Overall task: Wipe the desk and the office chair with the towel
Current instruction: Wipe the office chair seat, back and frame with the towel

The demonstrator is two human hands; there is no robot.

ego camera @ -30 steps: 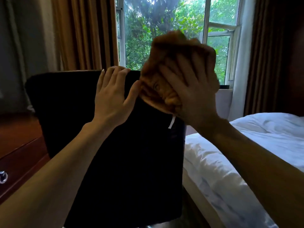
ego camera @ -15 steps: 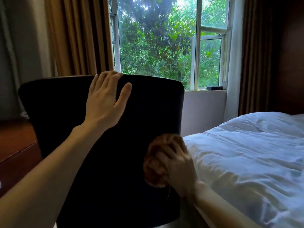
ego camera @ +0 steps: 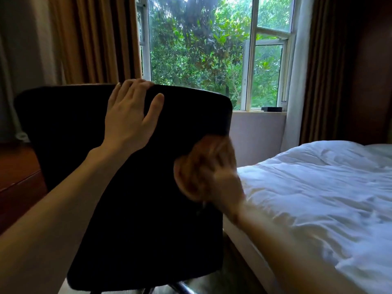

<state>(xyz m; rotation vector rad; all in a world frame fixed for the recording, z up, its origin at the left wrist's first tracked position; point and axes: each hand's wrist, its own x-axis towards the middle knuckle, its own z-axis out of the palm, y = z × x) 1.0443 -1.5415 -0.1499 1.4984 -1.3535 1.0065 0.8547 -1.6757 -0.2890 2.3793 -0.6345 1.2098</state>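
The black office chair (ego camera: 137, 219) fills the middle of the view, its backrest turned toward me. My left hand (ego camera: 129, 117) lies flat against the top of the backrest, fingers spread and curled over the upper edge. A bunched brown towel (ego camera: 191, 172) is pressed against the right side of the backrest under my right hand (ego camera: 220, 183), which is blurred with motion. The wooden desk (ego camera: 19, 179) shows at the left edge, mostly hidden behind the chair.
A bed with white bedding (ego camera: 318, 198) stands close to the chair's right side. Behind are a window (ego camera: 212, 52), brown curtains (ego camera: 93, 39) and a small dark box (ego camera: 271, 109) on the sill. The chair's base (ego camera: 180, 287) shows at the bottom.
My right hand swept the towel from the top right corner of the backrest down its right side, then back up a little. My left hand stayed on the top edge.
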